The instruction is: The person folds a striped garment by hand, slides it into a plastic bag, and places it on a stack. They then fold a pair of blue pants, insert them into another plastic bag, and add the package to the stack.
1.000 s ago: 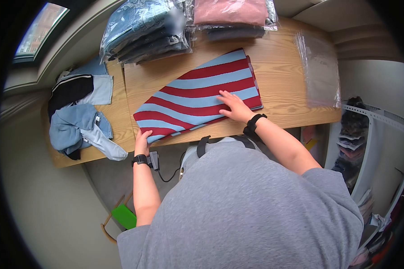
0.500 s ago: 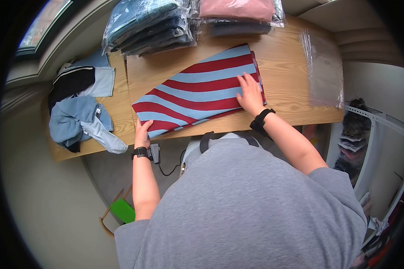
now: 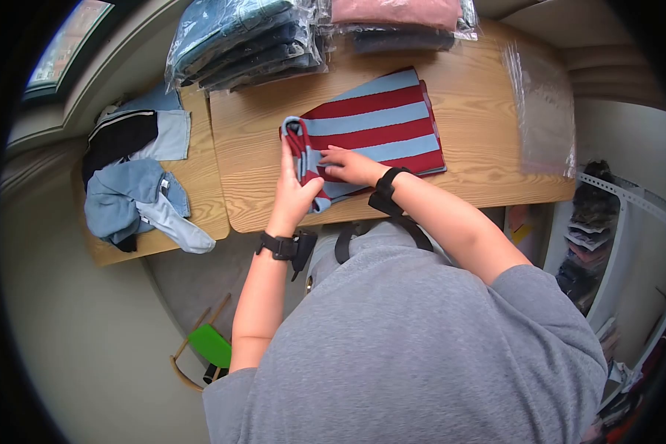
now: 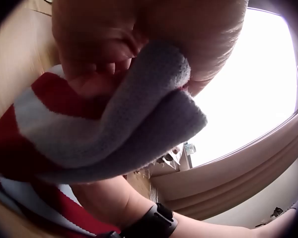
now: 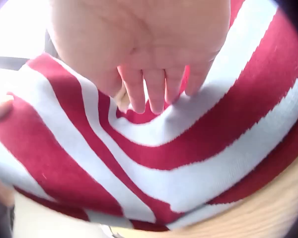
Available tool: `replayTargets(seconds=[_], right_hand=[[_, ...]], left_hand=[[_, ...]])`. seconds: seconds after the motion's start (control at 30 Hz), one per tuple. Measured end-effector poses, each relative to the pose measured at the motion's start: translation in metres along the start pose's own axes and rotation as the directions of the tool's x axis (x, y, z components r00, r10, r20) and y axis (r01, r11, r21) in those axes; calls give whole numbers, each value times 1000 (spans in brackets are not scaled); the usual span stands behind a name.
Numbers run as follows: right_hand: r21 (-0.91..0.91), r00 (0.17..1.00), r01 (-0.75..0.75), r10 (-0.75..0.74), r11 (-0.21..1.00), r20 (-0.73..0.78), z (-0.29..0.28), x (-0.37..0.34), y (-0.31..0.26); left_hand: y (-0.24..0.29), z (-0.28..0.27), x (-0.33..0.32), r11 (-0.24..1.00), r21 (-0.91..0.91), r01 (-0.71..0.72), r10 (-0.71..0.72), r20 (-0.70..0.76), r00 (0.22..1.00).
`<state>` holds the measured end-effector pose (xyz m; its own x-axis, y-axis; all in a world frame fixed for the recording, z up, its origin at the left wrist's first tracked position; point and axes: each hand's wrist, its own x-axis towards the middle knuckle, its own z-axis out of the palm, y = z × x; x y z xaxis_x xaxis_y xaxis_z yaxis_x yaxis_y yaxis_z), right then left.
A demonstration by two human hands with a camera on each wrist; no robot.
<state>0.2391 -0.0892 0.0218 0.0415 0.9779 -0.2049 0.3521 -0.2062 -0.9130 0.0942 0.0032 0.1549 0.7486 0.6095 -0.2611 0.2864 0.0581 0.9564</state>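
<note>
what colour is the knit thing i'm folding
The knit has dark red and light blue stripes, clearest in the head view.

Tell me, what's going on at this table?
A person in a grey T-shirt is handling a striped knit piece on a wooden table. The left hand grips its turned-over end; the right hand touches the fabric beside the fold. Bagged clothes sit beyond it, loose garments to the left.
</note>
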Motion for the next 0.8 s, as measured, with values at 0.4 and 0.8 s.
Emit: replayTargets(seconds=[0.4,0.8], right_hand=[[589,839,-342,520,732,-159,-53,-23,-10],[480,981,-86,159,873,-115,-25,17,-182]], left_hand=[[-37,46,20,914,373,-160,-3,399,917],[-144,74,-2,324,865,-383,288,296,911]])
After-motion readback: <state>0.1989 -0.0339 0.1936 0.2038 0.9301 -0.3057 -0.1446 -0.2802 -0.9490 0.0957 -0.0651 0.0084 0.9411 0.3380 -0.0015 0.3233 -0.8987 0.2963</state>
